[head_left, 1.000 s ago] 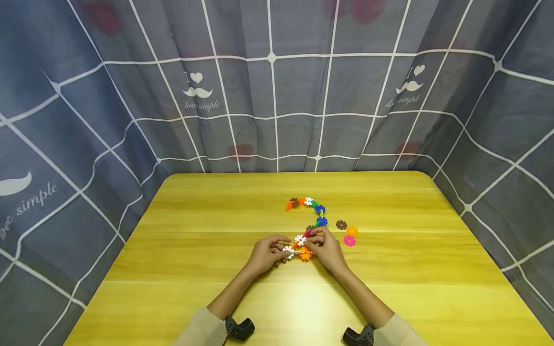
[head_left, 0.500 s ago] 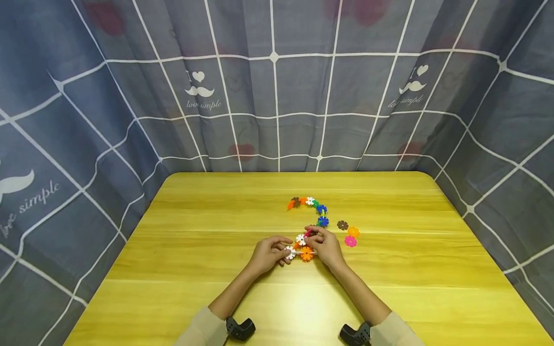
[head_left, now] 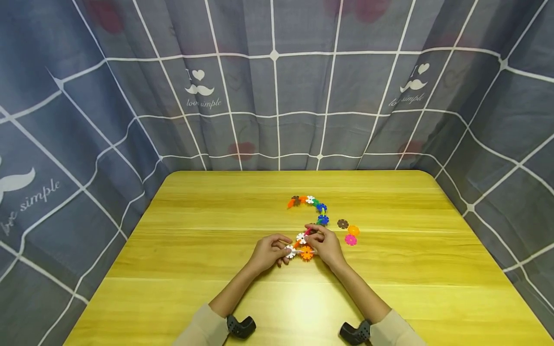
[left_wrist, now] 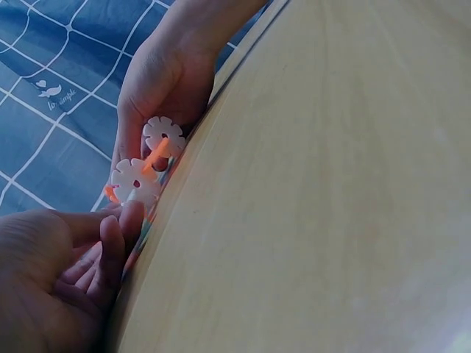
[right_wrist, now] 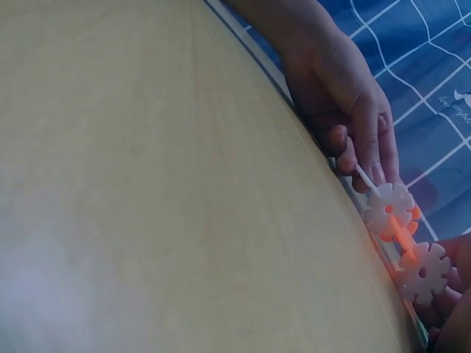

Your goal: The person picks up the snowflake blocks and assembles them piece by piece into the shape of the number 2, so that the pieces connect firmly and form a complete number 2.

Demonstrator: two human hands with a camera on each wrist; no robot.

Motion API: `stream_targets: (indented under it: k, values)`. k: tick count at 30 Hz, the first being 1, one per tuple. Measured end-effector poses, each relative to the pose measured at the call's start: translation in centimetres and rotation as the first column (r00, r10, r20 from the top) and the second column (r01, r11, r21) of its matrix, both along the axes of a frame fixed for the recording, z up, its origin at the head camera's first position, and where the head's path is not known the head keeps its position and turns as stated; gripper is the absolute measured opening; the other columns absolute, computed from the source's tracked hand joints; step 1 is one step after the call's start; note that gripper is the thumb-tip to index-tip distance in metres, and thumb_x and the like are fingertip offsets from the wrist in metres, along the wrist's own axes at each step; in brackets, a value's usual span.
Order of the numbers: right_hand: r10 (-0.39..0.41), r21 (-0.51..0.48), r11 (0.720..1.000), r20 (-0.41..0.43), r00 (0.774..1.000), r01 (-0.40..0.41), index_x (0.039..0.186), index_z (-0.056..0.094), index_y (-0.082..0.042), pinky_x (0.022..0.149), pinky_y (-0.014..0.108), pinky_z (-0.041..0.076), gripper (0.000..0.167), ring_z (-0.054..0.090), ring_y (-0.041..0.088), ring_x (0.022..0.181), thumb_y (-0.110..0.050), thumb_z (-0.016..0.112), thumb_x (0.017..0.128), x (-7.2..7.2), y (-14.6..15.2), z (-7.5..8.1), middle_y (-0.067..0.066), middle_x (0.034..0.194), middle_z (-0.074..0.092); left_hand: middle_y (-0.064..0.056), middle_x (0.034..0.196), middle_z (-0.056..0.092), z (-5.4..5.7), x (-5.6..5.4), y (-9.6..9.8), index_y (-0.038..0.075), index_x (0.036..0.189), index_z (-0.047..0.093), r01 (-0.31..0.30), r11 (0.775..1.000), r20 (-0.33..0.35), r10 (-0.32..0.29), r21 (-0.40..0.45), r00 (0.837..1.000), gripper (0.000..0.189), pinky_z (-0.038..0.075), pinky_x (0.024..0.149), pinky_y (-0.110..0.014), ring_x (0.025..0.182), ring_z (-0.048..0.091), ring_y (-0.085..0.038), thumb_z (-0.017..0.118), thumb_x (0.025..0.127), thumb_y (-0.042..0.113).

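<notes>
Brown [head_left: 342,223], orange [head_left: 353,230] and pink discs [head_left: 350,240] lie loose right of both grips, clamped on the chain [head_left: 301,245].

Near left, the left hand [left_wrist: 51,279] touches a white disc [left_wrist: 135,181]. A second white disc [left_wrist: 164,137] sits just beyond, held by the right hand [left_wrist: 165,81] at the table [left_wrist: 331,184] edge.

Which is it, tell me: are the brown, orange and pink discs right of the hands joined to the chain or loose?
Loose. The brown disc, orange disc and pink disc lie flat on the table, apart from the chain.
</notes>
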State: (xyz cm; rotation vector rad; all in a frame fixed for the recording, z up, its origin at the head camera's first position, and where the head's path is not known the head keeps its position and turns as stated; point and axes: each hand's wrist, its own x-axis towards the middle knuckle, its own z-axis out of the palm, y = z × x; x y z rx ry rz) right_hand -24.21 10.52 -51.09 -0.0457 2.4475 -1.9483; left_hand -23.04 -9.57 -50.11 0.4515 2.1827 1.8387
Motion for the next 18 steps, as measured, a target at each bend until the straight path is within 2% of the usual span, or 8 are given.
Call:
stream_targets:
  k: [3, 5, 9, 14, 18]
  values:
    - [0.009, -0.032, 0.999, 0.012, 1.000, -0.009, 0.119, 0.061, -0.006, 0.057, 0.023, 0.049, 0.035, 0.064, 0.021, 0.076, -0.004, 0.066, 0.085, 0.2, 0.0, 0.4, 0.012, 0.083, 0.068, -0.012, 0.074, 0.065, -0.7, -0.4, 0.0, -0.003, 0.105, 0.062, -0.005, 1.000, 0.014, 0.005, -0.004, 1.000, 0.023, 0.050, 0.045, -0.028, 0.054, 0.062, -0.023, 0.066, 0.085, 0.006]
    - [0.012, -0.045, 0.999, 0.010, 1.000, -0.012, 0.119, 0.060, -0.004, 0.057, 0.023, 0.049, 0.034, 0.064, 0.021, 0.077, -0.004, 0.065, 0.085, 0.4, 0.0, 1.0, 0.014, 0.084, 0.068, -0.015, 0.075, 0.065, 0.0, -0.1, 0.0, -0.005, 0.106, 0.061, -0.003, 1.000, 0.013, 0.003, 0.003, 1.000, 0.023, 0.051, 0.045, -0.032, 0.055, 0.062, -0.029, 0.066, 0.085, 0.004]
    - [0.030, -0.053, 0.998, 0.013, 0.999, -0.029, 0.121, 0.059, -0.002, 0.061, 0.026, 0.050, 0.035, 0.063, 0.025, 0.081, -0.003, 0.064, 0.086, 0.5, -0.1, 1.6, 0.017, 0.086, 0.068, -0.016, 0.077, 0.065, 0.2, -0.1, 0.0, -0.004, 0.107, 0.061, -0.007, 1.000, 0.033, 0.007, 0.006, 0.999, 0.024, 0.052, 0.048, -0.034, 0.059, 0.062, -0.034, 0.066, 0.085, 0.004]
    - [0.031, -0.053, 0.998, 0.019, 0.999, -0.030, 0.123, 0.059, -0.008, 0.061, 0.025, 0.050, 0.037, 0.061, 0.022, 0.082, -0.008, 0.065, 0.086, 0.0, 0.1, 0.2, 0.012, 0.087, 0.068, -0.011, 0.076, 0.065, -0.8, -0.4, 0.1, -0.002, 0.106, 0.060, -0.018, 0.999, 0.018, 0.017, 0.026, 1.000, 0.024, 0.053, 0.049, -0.030, 0.057, 0.062, -0.022, 0.067, 0.084, 0.007]
    - [0.008, -0.004, 1.000, -0.001, 1.000, -0.008, 0.122, 0.060, -0.014, 0.062, 0.025, 0.049, 0.035, 0.060, 0.018, 0.082, -0.012, 0.065, 0.087, 0.2, 0.0, 0.1, 0.006, 0.086, 0.068, -0.014, 0.076, 0.064, -1.0, -0.3, 0.2, -0.005, 0.105, 0.059, -0.016, 0.997, 0.003, 0.016, 0.070, 1.000, 0.023, 0.053, 0.051, -0.029, 0.057, 0.063, -0.021, 0.065, 0.085, 0.005]
